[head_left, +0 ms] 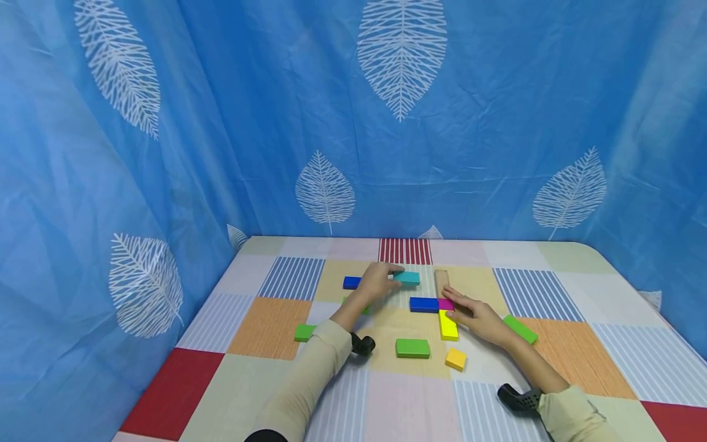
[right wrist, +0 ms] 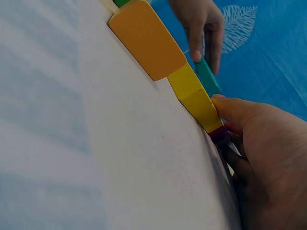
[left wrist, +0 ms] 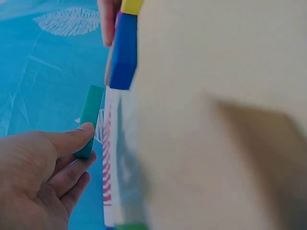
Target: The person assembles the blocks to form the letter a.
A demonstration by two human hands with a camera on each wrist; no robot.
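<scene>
My left hand (head_left: 377,282) pinches a teal block (head_left: 407,279) between thumb and fingers near the back of the table; the left wrist view shows the teal block (left wrist: 90,120) standing out past the thumb tip. My right hand (head_left: 479,317) rests beside a joined group of blocks, its fingers at the magenta block (head_left: 445,304) and its thumb by the yellow block (head_left: 448,325). A long blue block (head_left: 423,305) meets the magenta one on the left. Behind them a plain wooden block (head_left: 441,281) points away, its near end partly covered by fingers.
Loose blocks lie around: a green block (head_left: 412,348) in front, an orange-yellow block (head_left: 455,359), another green block (head_left: 520,329) beside the right forearm, one green block (head_left: 304,333) left of the left sleeve, and a dark blue block (head_left: 351,282) behind it. A blue curtain (head_left: 403,172) borders the table.
</scene>
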